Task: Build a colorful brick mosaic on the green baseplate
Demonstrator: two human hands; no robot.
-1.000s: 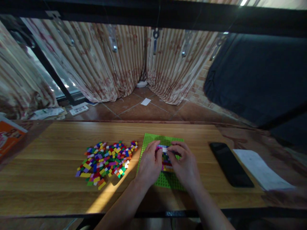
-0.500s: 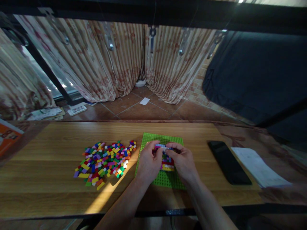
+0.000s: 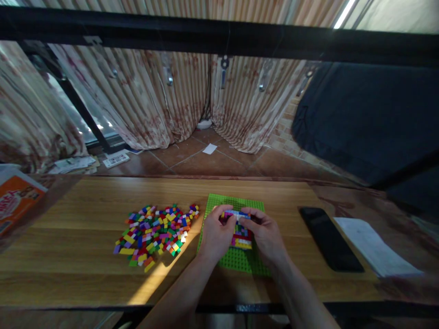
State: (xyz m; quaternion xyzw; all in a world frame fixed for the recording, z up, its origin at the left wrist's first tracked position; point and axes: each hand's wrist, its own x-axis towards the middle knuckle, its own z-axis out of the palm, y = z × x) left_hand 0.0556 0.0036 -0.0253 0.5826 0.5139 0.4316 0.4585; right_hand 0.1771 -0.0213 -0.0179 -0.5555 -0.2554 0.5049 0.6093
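A green studded baseplate (image 3: 236,262) lies on the wooden table (image 3: 85,256) in front of me. A small multicoloured brick build (image 3: 241,237) stands on its middle. My left hand (image 3: 216,233) and my right hand (image 3: 263,235) meet over the build, fingers curled and pinched on its top row of bricks (image 3: 236,214). A heap of loose coloured bricks (image 3: 156,230) lies on the table just left of the plate.
A black phone (image 3: 329,238) lies right of the plate, with a white paper pad (image 3: 375,249) beyond it. An orange box (image 3: 15,203) sits at the table's far left. Curtains (image 3: 144,100) and tiled floor (image 3: 212,160) lie behind the table.
Both hands stay on the build's top row, shifting slightly. The view has tilted a little, so everything sits slightly lower and to the right.
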